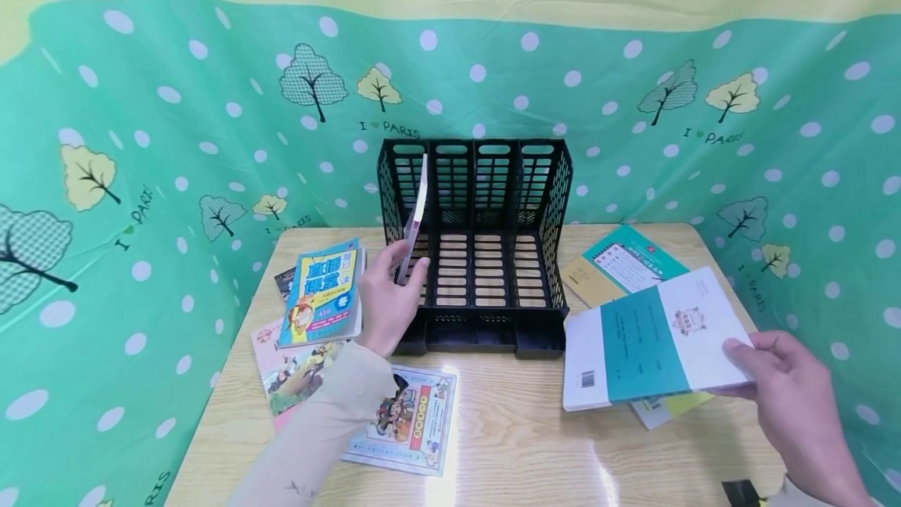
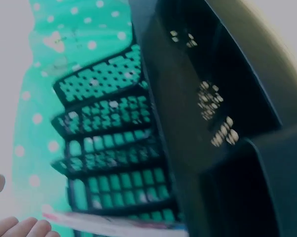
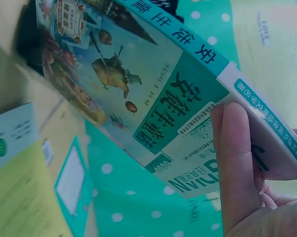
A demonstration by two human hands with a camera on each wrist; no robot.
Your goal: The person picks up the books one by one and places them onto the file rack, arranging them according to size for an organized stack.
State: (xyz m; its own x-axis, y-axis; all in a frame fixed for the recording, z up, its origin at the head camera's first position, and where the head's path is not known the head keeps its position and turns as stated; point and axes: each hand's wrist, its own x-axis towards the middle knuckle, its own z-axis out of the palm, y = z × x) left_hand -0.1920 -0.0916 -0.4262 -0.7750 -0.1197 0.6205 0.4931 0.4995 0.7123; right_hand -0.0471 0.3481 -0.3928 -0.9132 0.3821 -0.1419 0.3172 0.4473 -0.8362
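In the head view, my left hand (image 1: 391, 300) is at the leftmost slot of the black file rack (image 1: 472, 311), its thumb and fingers on either side of a thin upright book (image 1: 420, 198). In the left wrist view, the thumb stands apart from this book (image 2: 114, 223), and the fingertips (image 2: 40, 228) are right at its near end. On the right, my right hand (image 1: 791, 382) grips a thick white and teal book (image 1: 644, 343) by its near corner, back cover up. Its illustrated front cover (image 3: 124, 74) shows in the right wrist view, the thumb and fingers pinching one end.
Left of the rack lies a blue and yellow book (image 1: 324, 296) over a pink book (image 1: 271, 350). A light blue booklet (image 1: 439, 444) lies on the wooden table (image 1: 514, 429). A green book (image 1: 637, 249) and a tan one (image 1: 587, 280) are at the back right. A patterned curtain (image 1: 493, 61) hangs behind.
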